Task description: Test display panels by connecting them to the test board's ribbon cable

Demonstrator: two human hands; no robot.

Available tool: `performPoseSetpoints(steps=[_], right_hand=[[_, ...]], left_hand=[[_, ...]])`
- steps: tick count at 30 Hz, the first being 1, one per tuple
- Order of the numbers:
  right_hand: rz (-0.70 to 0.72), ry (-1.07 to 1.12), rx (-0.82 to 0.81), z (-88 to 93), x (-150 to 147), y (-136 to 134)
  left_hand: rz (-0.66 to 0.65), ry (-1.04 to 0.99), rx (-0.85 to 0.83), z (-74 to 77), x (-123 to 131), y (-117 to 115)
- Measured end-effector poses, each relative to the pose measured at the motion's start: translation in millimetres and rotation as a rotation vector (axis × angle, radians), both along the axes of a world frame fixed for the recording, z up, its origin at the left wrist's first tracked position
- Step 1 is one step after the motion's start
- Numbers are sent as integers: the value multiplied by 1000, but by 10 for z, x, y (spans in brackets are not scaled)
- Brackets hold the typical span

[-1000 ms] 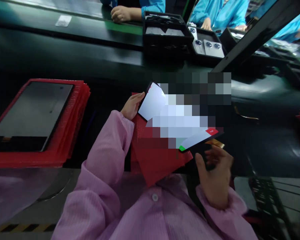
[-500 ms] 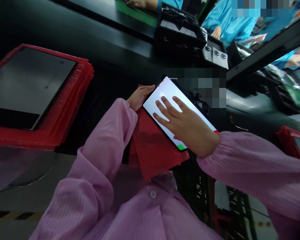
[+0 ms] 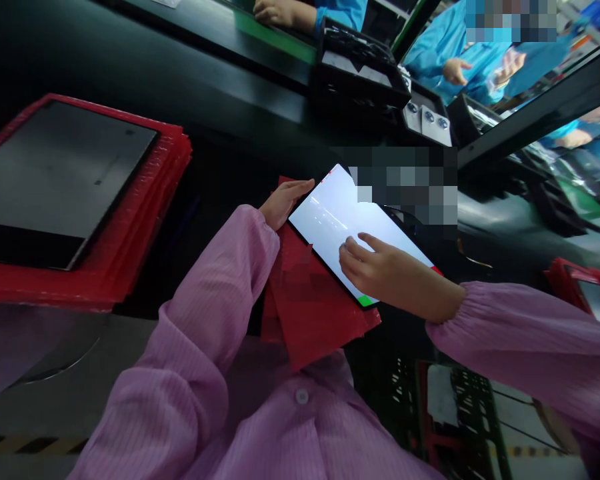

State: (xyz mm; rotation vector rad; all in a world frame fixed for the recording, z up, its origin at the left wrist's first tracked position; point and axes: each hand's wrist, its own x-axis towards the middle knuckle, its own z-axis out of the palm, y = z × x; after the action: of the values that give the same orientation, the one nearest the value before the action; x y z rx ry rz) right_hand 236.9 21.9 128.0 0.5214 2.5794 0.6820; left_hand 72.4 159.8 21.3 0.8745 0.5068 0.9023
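A tablet (image 3: 330, 217) with a lit white screen lies tilted over red bubble-wrap sleeves (image 3: 305, 307) in front of me. My left hand (image 3: 283, 200) grips the tablet's near-left corner, thumb along its edge. My right hand (image 3: 380, 270) rests on the screen with the fingers curled and the fingertips touching the glass. A small green patch and a red patch show at the screen's near edge.
A stack of red trays (image 3: 130, 220) with a dark panel (image 3: 55, 180) on top lies at left. Black bins (image 3: 355, 80) with phone parts stand beyond the dark conveyor. People in blue coats (image 3: 445, 47) work across it. Another red tray (image 3: 580, 287) is at right.
My right hand came up from below the tablet onto the screen, first spread flat, now drawn back with fingers curled. The view shifted slightly.
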Motion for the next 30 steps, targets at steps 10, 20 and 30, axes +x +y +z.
performPoseSetpoints(steps=[10,20,30], right_hand=[[-200,193,84,321,166,-83],[-1009,532,-574,505,551,591],[-1205,959,-811,810,771,511]], left_hand=[[-2,3,-12,-10,-10,6],[33,34,-85,22,-8,1],[289,43,-8,185,-59,12]])
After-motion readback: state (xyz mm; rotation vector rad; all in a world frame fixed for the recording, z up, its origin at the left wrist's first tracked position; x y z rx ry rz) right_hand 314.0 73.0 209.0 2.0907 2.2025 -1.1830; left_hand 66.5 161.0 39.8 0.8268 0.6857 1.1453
